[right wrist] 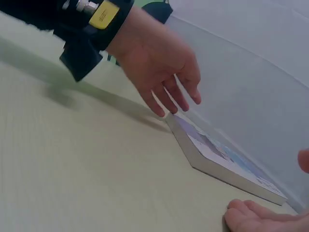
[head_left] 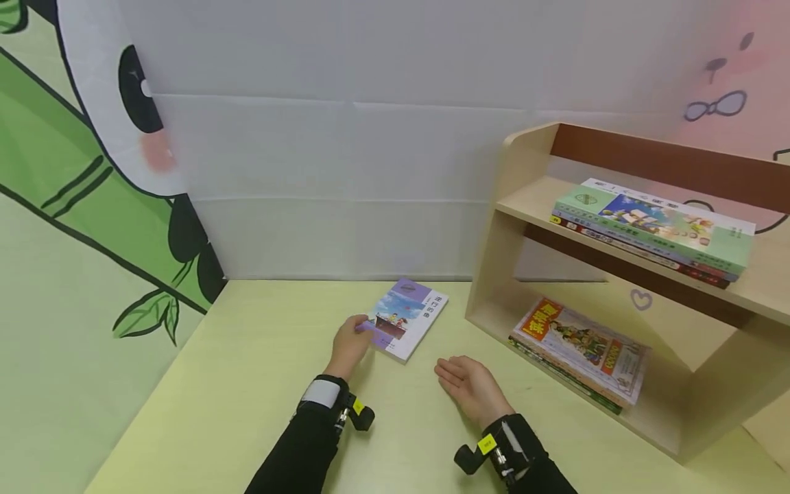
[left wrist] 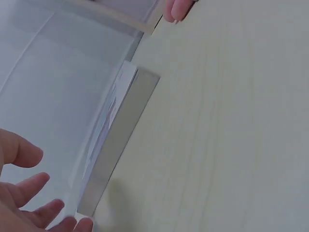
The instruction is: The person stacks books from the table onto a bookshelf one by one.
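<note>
A paperback book (head_left: 415, 319) with a purple, blue and white cover lies flat on the pale yellow table, cover up. My left hand (head_left: 349, 347) is at its near left corner, fingertips right by the edge. In the left wrist view the thumb and fingers (left wrist: 44, 212) are spread apart near one end of the book (left wrist: 118, 145), whose page edges face the camera. To the right of the book, my right hand (head_left: 474, 390) hovers low with palm turned inward and fingers extended, apart from the book. The right wrist view shows the left fingers pointing down over the book's corner.
A two-tier wooden shelf (head_left: 710, 405) stands on the right of the table. A stack of books (head_left: 654, 219) lies on its upper tier, another stack (head_left: 580, 350) on the lower one. Behind the table hangs a printed cloth (head_left: 345, 151).
</note>
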`<state>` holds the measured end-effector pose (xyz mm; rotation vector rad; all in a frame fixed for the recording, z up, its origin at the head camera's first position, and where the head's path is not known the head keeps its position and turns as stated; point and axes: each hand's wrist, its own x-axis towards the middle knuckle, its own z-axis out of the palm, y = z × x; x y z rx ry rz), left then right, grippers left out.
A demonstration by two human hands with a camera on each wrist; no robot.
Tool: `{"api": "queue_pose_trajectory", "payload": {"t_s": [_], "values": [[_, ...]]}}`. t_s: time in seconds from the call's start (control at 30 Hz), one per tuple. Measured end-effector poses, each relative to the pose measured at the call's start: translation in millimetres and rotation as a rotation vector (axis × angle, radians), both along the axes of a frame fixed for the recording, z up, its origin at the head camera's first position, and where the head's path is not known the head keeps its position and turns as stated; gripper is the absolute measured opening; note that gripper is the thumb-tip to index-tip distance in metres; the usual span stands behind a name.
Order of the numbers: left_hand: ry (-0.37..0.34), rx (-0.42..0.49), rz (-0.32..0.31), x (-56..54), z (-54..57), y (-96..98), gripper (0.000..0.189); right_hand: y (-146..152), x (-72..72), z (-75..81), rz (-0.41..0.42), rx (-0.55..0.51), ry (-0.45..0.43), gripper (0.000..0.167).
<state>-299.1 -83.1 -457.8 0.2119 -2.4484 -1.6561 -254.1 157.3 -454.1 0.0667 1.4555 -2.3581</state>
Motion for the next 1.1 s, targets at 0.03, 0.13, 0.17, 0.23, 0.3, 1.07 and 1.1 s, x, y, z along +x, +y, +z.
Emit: {"api": "queue_pose_trajectory", "payload": {"t_s": [0.03,0.13,0.17,0.23,0.3,1.07,1.1], "values": [[-0.011,0.006,0.024,-2.2,-1.6,-5.5,0.049,-3,-1.4,-0.7,0.008,-0.067,-0.029,0.062],[-0.055,0.035,0.047,-6.6,-4.3,-15.5,0.054,-11,-5.8,1.4,0.027,-0.215,-0.101,0.069],[-0.067,0.048,0.041,-7.8,-5.0,-16.7,0.055,-14,-7.3,2.7,0.029,-0.235,-0.121,0.070],[-0.098,0.060,0.027,-10.5,-5.6,-16.8,0.058,-18,-10.2,5.1,0.037,-0.263,-0.149,0.072],[-0.127,0.067,0.011,-11.9,-6.0,-14.8,0.061,-21,-12.3,7.7,0.043,-0.274,-0.164,0.073],[-0.311,-0.029,-0.062,12.7,8.6,-21.3,0.054,-8,-14.5,10.4,0.068,-0.042,-0.134,0.063],[-0.328,-0.018,-0.066,13.6,8.4,-22.5,0.052,-6,-14.3,10.4,0.072,-0.009,-0.124,0.062]]}}
